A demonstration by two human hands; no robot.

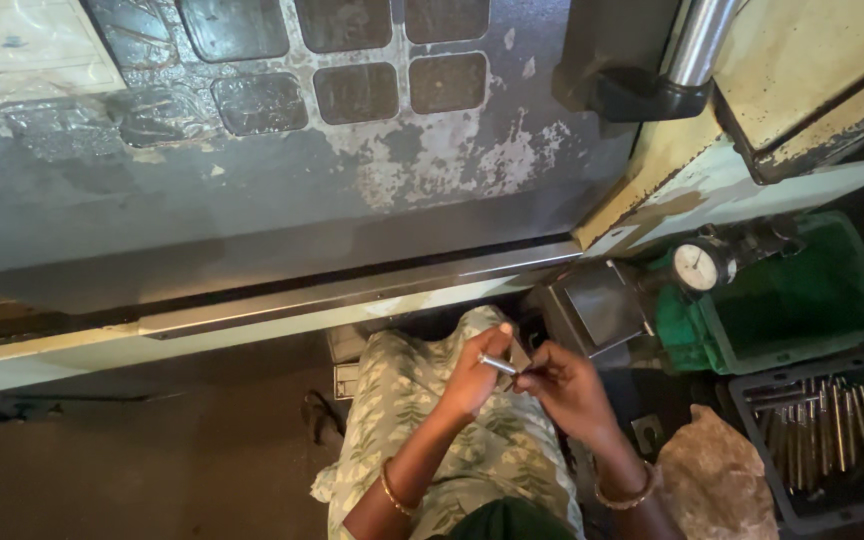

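- Pin: short shiny cylindrical metal pin (498, 364) sits between both hands, over the lap in the pale green leaf-print fabric (422, 400), not resting on any surface.
- Left hand (474, 378): fingers closed on the pin's left end, thumb up top.
- Right hand (564, 385): fingertips pinched together at the pin's right end; whether they truly clamp it, can't tell.
- Axis: roughly left-to-right, right end slightly lower, pointing toward the right hand.
- Nearer: left hand carries more of it.
- Nearby: dark tray of similar metal pins (818, 435) and green plastic bin (802, 300), well apart to the right.
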